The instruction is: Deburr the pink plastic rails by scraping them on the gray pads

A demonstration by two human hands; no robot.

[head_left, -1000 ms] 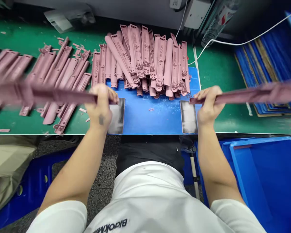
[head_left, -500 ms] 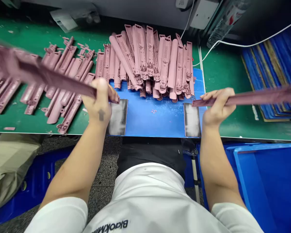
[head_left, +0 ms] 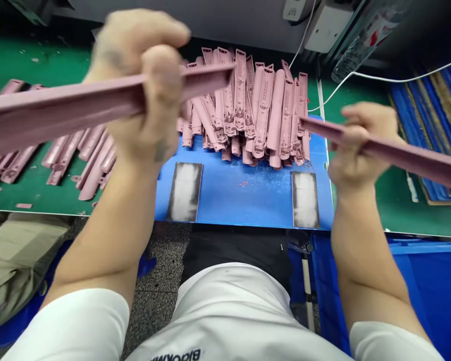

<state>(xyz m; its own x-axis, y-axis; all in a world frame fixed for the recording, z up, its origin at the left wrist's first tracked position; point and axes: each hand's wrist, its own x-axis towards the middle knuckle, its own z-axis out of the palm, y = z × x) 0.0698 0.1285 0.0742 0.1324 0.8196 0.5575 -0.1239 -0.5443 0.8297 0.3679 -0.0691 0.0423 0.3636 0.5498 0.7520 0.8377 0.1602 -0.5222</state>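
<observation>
1. Gripping a long pink strip (head_left: 60, 110), my left hand (head_left: 160, 70) is raised above the counter (head_left: 396, 210), its fingers wrapped firmly round it.
2. My right hand (head_left: 355, 150), also clamped, holds a second strip (head_left: 417, 163) that slants down toward the counter's right end.
3. A pile of pink strips (head_left: 263, 110) lies on a blue sheet (head_left: 244, 205), toward the counter's back edge.
4. Near its front edge lie a left pad (head_left: 186, 190) and right pad (head_left: 305, 200).

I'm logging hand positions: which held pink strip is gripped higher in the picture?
The strip in the left hand: that hand appears nearer the picture's top than the right hand, which grips the other strip lower.
</observation>
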